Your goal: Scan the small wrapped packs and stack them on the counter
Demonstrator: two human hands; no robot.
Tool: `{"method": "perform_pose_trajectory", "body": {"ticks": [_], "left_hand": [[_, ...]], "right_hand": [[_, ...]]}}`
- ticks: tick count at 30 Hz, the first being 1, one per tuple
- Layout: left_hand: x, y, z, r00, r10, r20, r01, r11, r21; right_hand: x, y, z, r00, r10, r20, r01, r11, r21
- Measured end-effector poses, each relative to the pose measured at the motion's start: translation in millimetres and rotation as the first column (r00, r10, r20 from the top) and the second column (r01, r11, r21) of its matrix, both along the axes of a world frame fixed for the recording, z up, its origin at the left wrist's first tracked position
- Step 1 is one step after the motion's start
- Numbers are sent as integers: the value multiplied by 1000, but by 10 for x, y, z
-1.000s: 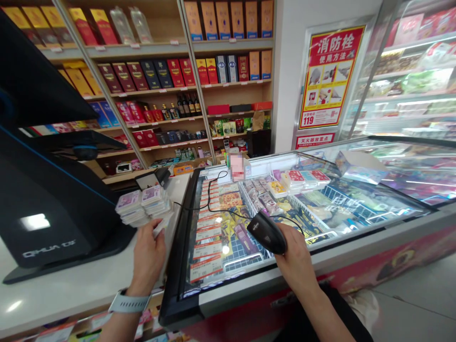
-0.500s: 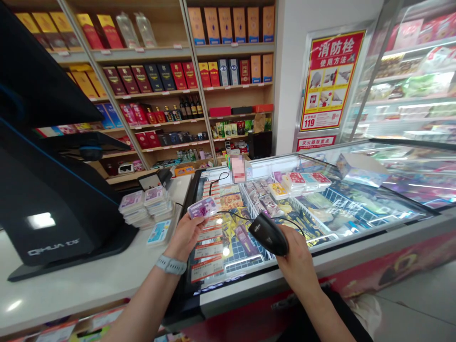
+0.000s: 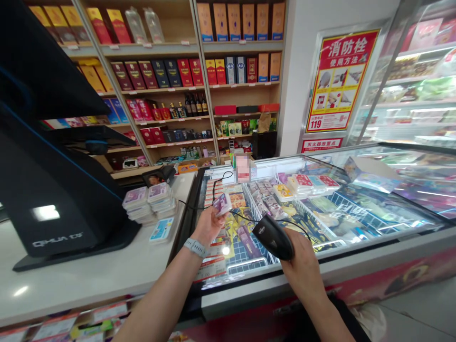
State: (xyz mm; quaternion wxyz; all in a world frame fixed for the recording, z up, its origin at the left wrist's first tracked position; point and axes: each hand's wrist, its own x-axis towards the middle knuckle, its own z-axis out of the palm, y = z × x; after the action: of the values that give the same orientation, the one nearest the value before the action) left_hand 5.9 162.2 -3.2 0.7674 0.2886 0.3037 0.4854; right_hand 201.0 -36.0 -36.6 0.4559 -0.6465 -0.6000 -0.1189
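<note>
My left hand [image 3: 208,227], with a pale watch band on its wrist, grips a small clear pack with a purple label [image 3: 222,204] above the left part of the glass-topped freezer [image 3: 228,297]. My right hand [image 3: 302,254] is wrapped round a black handheld scanner [image 3: 272,236], whose head points up and left toward the pack. A black cable [image 3: 242,217] runs near the scanner. Stacks of similar purple-labelled packs [image 3: 158,192] stand on the white counter, with a blue-labelled pack [image 3: 161,230] in front of them.
A large black terminal [image 3: 60,204] stands on the counter [image 3: 71,280] at the left. Red-and-white packs [image 3: 302,183] and an open carton [image 3: 372,175] lie on the freezer's glass. Shelves of boxes [image 3: 164,90] rise behind, beside a red poster [image 3: 342,80].
My left hand has moved right, closer to the scanner, and the pack in it has turned to a steeper angle. My right hand still holds the scanner. The view has shifted slightly.
</note>
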Motion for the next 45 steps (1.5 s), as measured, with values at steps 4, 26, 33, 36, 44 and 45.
{"method": "perform_pose_trajectory", "body": {"ticks": [4,26,33,36,44,45], "left_hand": [[-83,-27,0,989,-101,110,106,994,-36],[-177,-68,65,914,-320,251,321,946,38],[-155,-92,73,921,-337,194,334,941,49],[-133,-64,35,950,-286,129,286,958,16],[-88,65,-60,991,62,-114,-35,973,228],[-88,66,-58,985,97,-143,-56,962,269]], "right_hand": [[-10,31,-31,1000,-1,18,1,1000,8],[-27,8,34,1000,-8,-18,8,1000,-19],[-24,16,29,1000,-7,-24,7,1000,-15],[-27,6,35,1000,-2,-25,2,1000,-19],[-35,-3,51,1000,-3,-13,3,1000,-8],[-33,-2,48,1000,-1,-11,1,1000,-9]]}}
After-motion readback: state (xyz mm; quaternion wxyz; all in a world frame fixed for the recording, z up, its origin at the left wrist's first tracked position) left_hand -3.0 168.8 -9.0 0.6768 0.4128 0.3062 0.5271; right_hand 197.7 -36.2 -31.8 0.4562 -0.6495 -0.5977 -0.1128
